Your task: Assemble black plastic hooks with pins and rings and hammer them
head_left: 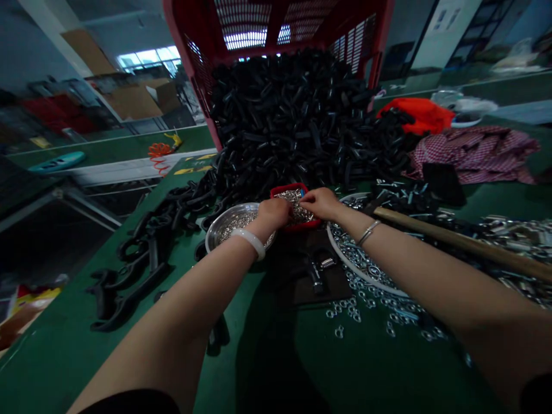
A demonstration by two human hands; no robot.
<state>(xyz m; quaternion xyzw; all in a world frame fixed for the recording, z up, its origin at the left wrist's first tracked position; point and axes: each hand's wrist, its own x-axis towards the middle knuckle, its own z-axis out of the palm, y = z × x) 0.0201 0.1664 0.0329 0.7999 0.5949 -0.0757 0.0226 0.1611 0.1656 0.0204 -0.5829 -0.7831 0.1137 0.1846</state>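
Note:
My left hand (276, 211) is closed at the left edge of a small red bin (307, 226) of shiny metal pieces (290, 197). Its fingertips are hidden from me. Over the bin's right side, my right hand (321, 203) has its thumb and fingers pinched together at the pieces; whatever is between them is too small to make out. A steel bowl (211, 237) of tiny metal parts lies partly under my left wrist. Below the bin, a black part with a metal bolt (317, 279) and a spring (328, 263) rest on a dark pad (287, 293).
A tipped red crate (196, 86) spills black curved parts (293, 115) across the green table (267, 368). Under my right forearm stands a white-rimmed tray (345, 260) of metal rings, some scattered outside. A wooden stick (452, 236) and checkered cloth (478, 152) lie at right.

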